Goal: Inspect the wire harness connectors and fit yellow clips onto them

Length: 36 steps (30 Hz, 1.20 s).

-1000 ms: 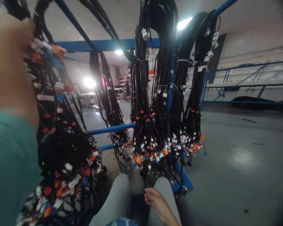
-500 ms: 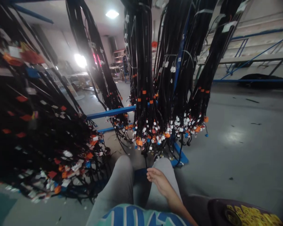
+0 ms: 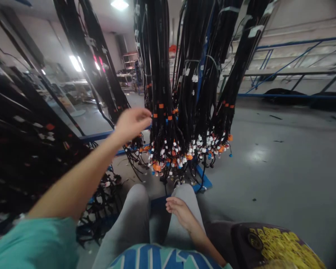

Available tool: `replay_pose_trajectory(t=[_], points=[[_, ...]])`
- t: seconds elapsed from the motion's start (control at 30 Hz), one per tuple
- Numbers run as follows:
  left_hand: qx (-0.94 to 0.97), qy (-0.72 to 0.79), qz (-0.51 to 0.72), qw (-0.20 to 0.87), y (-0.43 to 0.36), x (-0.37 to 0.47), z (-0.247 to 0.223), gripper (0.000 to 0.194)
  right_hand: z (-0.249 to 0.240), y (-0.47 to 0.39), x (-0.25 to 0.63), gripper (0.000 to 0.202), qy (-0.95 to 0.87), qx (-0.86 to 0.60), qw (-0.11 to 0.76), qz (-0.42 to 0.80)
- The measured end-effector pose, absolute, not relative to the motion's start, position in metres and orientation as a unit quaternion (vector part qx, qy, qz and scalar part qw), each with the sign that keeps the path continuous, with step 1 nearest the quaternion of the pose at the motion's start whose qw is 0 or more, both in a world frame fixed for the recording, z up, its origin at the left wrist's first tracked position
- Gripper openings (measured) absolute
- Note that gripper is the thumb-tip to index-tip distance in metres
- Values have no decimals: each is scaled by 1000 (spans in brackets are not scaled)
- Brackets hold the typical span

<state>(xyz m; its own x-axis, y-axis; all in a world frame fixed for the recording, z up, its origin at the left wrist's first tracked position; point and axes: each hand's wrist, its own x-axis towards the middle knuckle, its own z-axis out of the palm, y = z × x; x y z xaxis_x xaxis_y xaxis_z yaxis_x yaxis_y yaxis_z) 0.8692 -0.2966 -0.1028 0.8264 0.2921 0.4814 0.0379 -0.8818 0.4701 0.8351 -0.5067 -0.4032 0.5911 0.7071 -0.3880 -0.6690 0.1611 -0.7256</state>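
My left hand [image 3: 134,122] reaches forward at the end of an outstretched arm, beside a hanging bundle of black wiring harnesses [image 3: 159,78] marked with orange tape. Its thumb and fingers are apart and nothing shows between them; whether the fingertips touch the harness I cannot tell. White, orange and blue connectors [image 3: 170,158] crowd the bundle's lower end. My right hand [image 3: 177,210] lies over my right thigh with its fingers curled together. Anything inside those fingers is hidden or too small to make out.
More harness bundles [image 3: 103,71] hang at left and right. A dense dark mass of harnesses [image 3: 25,149] fills the left side. Blue rack bars [image 3: 96,136] run between and below them. A dark container of yellow pieces [image 3: 285,246] stands at my lower right.
My left arm has come into view and stretches toward the middle bundle. The view has turned slightly, so the bundles sit further left. My right hand stays over the thigh.
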Motion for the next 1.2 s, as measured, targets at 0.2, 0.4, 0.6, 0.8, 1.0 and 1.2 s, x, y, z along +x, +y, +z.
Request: replay_pose_trajectory(t=[0.2,0.4,0.6,0.8,1.0,1.2], points=[[931,252,150,219,-293,929,-201,47,-405,-510,836,26,-18,-451,773,445],[918,276,198,205,-299,933,-233,19,-407,-513,836,33,-30,-443,779,443],[879,235,218,352,-317,890,-240,12,-409,-512,838,33,-28,-444,780,440],[823,153,119,534,-325,832,-250,9,-409,-516,836,31,-42,-473,760,443],[688,103,-31,717,-328,784,-259,27,-414,-519,832,33,-61,-515,751,409],[686,102,-84,715,-329,770,-245,25,-405,-517,819,35,-86,-551,733,390]])
